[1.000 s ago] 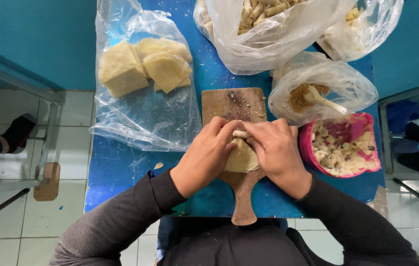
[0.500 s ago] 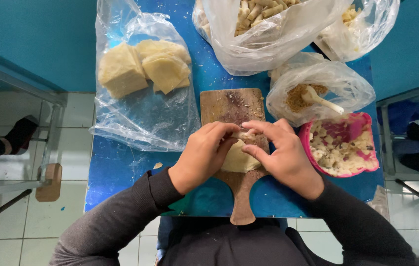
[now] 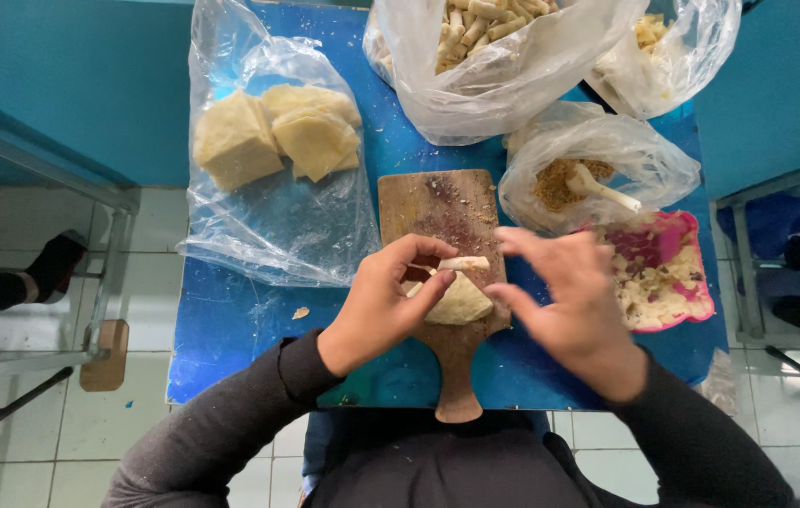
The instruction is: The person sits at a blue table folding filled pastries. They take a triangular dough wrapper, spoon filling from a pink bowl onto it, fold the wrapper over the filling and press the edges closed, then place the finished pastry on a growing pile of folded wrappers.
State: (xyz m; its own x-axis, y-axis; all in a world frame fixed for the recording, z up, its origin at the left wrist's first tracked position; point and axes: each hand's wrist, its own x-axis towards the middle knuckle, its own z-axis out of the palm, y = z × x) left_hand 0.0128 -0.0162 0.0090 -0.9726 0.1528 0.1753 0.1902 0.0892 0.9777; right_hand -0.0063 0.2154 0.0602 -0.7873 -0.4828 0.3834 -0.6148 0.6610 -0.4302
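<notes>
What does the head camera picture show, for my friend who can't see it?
Seen from above, a left hand holds a pale dough wrapper on a wooden board; the right hand is beside it. Plastic bags and a pink bowl sit on the blue table.

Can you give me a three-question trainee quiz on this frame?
1. True or false: the left hand pinches the pastry wrapper on the wooden board.
2. Where do the stacked wrappers lie? A) pink tray B) clear bag at upper left C) floor
3. What stands in the bag of brown crumbs?

Key: 1 true; 2 B; 3 a pale spoon. The right hand is blurred beside the wrapper, so its grip cannot be judged.
</notes>
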